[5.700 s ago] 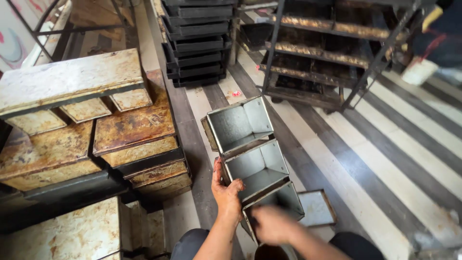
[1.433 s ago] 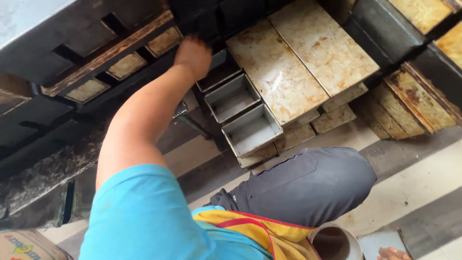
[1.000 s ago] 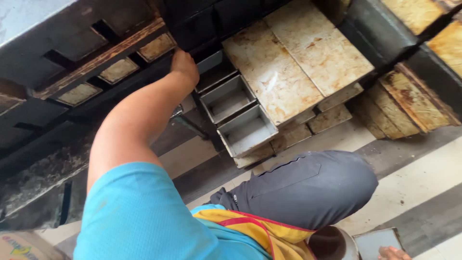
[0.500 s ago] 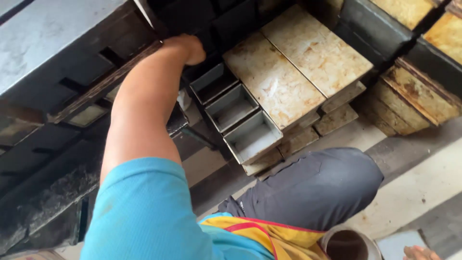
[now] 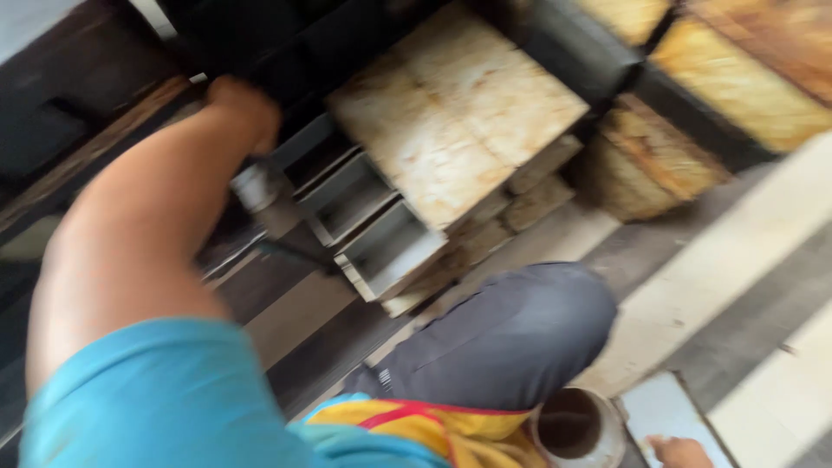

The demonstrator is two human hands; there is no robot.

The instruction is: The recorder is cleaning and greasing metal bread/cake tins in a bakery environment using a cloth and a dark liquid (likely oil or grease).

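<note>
Three linked grey baking tins (image 5: 368, 225) could tip off the stack, since the left hand (image 5: 247, 108) reaches past them, its fingers' grip unclear, blurred.

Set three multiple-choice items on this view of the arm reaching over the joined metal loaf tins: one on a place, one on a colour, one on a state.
1. Where does the left hand sit?
A. at the far end of the strap of joined grey metal loaf tins
B. on the round metal cup
C. on the knee

2. What colour is the short sleeve on the reaching arm?
A. red
B. turquoise blue
C. white

3. In what state are the open tins of the strap?
A. full of dough
B. covered by a lid
C. empty

Answers:
1 A, the hand lies at the strap's far end, against the dark rack.
2 B, the sleeve is turquoise blue.
3 C, bare grey metal shows inside the nearest tins, though the picture is blurred.
</note>
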